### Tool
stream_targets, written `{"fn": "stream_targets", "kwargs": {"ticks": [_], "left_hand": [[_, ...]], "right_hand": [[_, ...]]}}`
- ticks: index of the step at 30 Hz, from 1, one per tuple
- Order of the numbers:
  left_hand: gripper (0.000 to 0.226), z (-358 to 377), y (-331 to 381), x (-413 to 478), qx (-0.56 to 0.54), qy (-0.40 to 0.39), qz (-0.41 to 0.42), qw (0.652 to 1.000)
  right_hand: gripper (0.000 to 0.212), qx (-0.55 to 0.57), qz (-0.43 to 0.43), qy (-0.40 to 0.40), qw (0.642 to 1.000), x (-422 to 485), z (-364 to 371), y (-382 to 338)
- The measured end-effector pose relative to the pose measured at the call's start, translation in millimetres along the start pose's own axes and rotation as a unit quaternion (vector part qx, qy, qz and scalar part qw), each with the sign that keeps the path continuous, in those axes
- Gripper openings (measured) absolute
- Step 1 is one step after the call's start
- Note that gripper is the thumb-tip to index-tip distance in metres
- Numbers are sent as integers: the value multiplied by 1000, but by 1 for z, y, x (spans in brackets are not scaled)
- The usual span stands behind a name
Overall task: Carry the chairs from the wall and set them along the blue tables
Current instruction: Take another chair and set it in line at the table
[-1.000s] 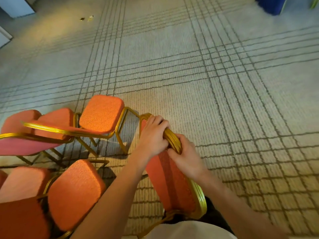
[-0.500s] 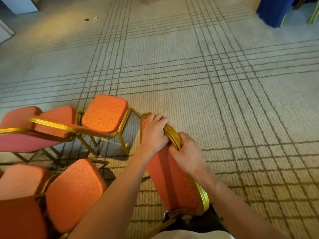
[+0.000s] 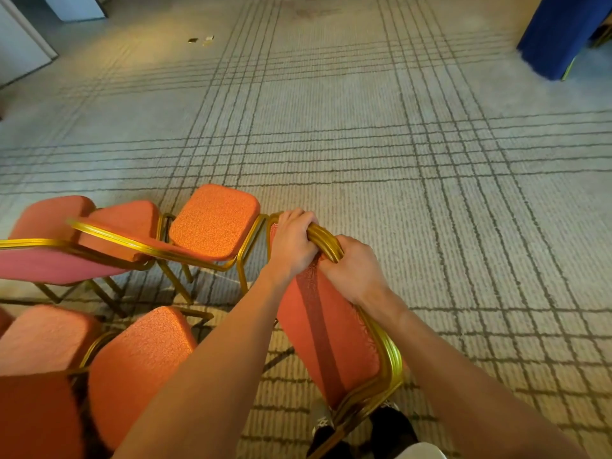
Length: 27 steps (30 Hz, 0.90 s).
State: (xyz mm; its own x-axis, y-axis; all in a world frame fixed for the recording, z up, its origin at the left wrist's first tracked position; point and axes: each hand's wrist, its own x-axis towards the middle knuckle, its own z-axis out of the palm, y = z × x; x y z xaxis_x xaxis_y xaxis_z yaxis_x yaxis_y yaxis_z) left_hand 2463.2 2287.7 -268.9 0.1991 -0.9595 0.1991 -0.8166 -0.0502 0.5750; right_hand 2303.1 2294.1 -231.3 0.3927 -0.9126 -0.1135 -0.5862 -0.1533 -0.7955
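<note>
Grip unchanged: left hand (image 3: 291, 246) and right hand (image 3: 354, 273) stay put, fingers (image 3: 294, 216) curled round the gold top rail of the chair (image 3: 328, 336), close before the person. Blue counter (image 3: 559, 34) shows more of itself, far right. Lined carpet (image 3: 364, 160) underfoot; spare chairs (image 3: 212, 220) left.

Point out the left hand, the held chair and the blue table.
left hand (image 3: 293, 246), head view, back of hand.
held chair (image 3: 328, 332), head view, red backrest padding.
blue table (image 3: 559, 34), head view, cloth skirt.

The held chair (image 3: 331, 342) is brought closer to the neighbouring chair (image 3: 215, 220). More of the blue-draped desk (image 3: 563, 34) is taken into view at upper right, and the shoes (image 3: 394, 429) are now exposed beneath the frame.
</note>
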Motion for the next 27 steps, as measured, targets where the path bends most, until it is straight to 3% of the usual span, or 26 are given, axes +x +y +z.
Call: {"fn": "stream_targets", "kwargs": {"ticks": [13,27], "left_hand": [[13,1,6,53,13,-32,-40,999],[8,-30,-41,58,28,18,-68,997]], "right_hand": [[9,-23,10,-12,1000,57,-18,-1],[9,-65,-38,-67,995,92,16,-34]]}}
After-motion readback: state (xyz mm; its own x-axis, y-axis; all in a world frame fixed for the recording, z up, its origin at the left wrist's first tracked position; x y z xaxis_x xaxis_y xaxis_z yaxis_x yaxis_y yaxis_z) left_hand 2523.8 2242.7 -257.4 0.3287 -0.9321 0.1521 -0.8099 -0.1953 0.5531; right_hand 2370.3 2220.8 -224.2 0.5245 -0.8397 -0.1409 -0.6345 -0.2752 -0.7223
